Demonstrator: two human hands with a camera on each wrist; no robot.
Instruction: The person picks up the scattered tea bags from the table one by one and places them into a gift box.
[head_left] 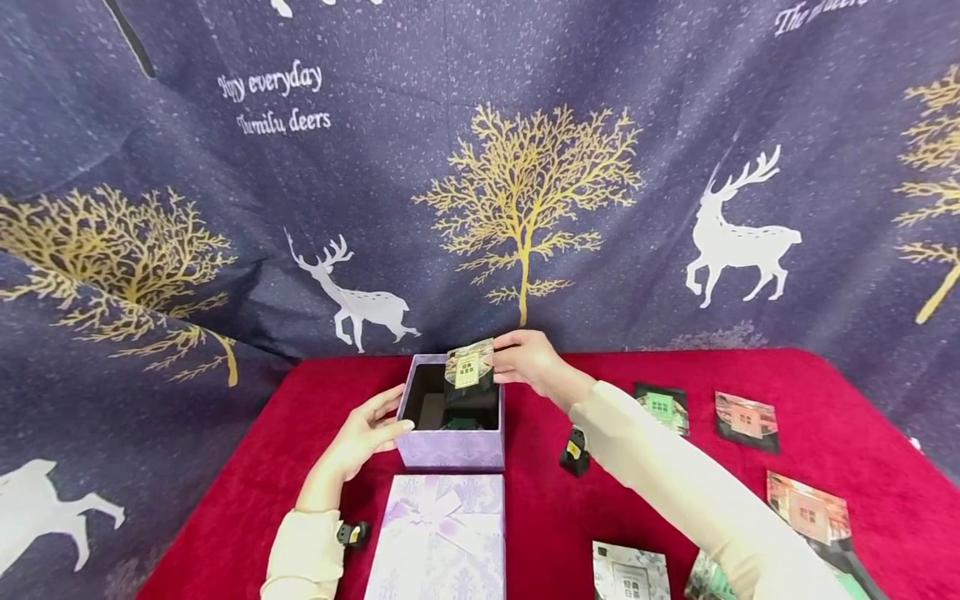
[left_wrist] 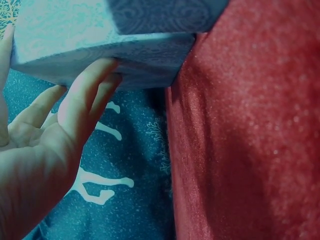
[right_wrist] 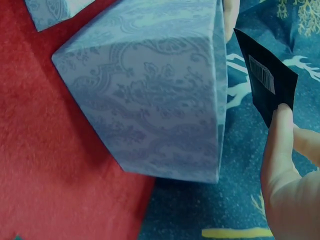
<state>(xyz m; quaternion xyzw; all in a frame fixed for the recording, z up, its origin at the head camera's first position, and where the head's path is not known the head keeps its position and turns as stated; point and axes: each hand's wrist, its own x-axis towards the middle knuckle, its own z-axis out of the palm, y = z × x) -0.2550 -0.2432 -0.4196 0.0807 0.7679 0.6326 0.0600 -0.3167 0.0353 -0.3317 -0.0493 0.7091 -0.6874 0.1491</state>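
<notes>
An open lavender patterned box [head_left: 450,450] with a dark inside stands at the table's far edge. My left hand [head_left: 367,429] rests against its left side, thumb by the near left corner; the left wrist view shows fairly straight fingers [left_wrist: 82,97] touching the box wall. My right hand [head_left: 528,362] pinches a small black sachet [head_left: 468,371] with a yellow label by its right edge, upright over the box opening. In the right wrist view the sachet's back [right_wrist: 267,77] carries a barcode. A dark green edge [head_left: 463,423] shows inside the box.
The matching lid [head_left: 442,542] with a ribbon bow lies in front of the box. Several sachets lie to the right on the red cloth [head_left: 540,517], among them a green one [head_left: 663,407], a pinkish one [head_left: 747,419] and a white one [head_left: 630,573]. A patterned curtain [head_left: 600,283] hangs behind.
</notes>
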